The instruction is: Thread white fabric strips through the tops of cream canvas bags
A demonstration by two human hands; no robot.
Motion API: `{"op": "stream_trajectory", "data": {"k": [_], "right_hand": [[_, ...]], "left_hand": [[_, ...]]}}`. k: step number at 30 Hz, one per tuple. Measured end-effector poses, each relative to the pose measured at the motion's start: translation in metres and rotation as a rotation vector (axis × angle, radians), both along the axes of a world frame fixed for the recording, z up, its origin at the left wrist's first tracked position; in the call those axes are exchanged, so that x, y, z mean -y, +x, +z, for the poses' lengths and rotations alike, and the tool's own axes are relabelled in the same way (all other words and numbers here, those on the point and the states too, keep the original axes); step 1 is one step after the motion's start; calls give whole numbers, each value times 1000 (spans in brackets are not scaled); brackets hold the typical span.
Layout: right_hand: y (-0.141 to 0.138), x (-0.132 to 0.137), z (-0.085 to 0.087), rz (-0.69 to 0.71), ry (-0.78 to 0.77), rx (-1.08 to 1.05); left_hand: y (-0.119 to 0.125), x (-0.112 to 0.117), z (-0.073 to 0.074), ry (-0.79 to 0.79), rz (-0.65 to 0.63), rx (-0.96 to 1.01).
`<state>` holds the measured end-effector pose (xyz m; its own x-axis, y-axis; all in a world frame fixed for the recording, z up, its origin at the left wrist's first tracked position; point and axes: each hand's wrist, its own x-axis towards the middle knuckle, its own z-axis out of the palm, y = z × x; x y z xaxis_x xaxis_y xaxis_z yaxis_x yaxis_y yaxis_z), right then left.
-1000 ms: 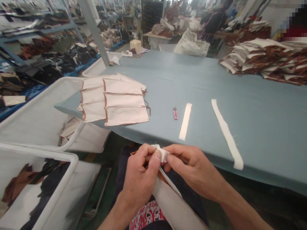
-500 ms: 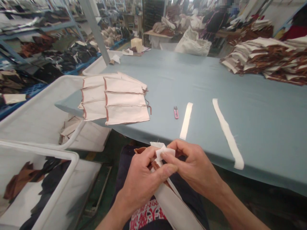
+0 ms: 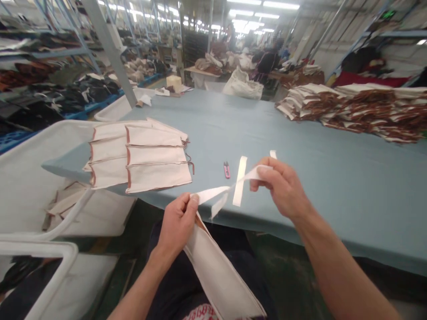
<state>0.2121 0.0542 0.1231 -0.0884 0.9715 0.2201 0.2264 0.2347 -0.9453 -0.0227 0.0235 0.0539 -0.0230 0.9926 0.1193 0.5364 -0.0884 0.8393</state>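
My left hand (image 3: 180, 222) is closed, pinching the upper end of a long cream fabric piece (image 3: 220, 273) with brown trim, which hangs down over my lap. A white strip (image 3: 211, 194) sticks out from the same fingers. My right hand (image 3: 280, 186) is closed on a thin white strip (image 3: 251, 173) stretched toward the left one. A loose white end (image 3: 219, 206) dangles between them; where the pieces join is blurred. On the table just beyond are pink thread snips (image 3: 227, 170) and a flat cream strip (image 3: 240, 180). Another strip (image 3: 273, 154) is mostly hidden behind my right hand.
Cream fabric pieces with brown edges (image 3: 156, 155) lie in overlapping rows at the table's (image 3: 316, 191) left. A tall stack of cream and brown pieces (image 3: 356, 109) is at the back right. White bins (image 3: 66, 222) stand at left, below the tabletop. A person (image 3: 268, 60) is far back.
My hands were close together over the white strip; now the right has pulled away to the right, stretching a thin strip out. The view has tilted up.
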Motion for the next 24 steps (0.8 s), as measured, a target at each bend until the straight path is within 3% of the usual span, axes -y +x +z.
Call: {"op": "stream_trajectory", "data": {"k": [6,9,12,17,24], "right_hand": [[51,-67,3,-150,5,-14],[62,-99,5,-171,-4,2],[65,-132,5,-183,-28,-2],[63,-189,-5,-228,-130,-32],[79,-260,-17,-379,-363,-217]], "left_hand": [[-11,-53,-50,21,110,-210],[-17,-54,-71,-16,172,-326],[-18,-45,-83,-79,210,-450],[-9,-49,-81,-205,200,-686],[1,-80,-60,-320,8,-922]]}}
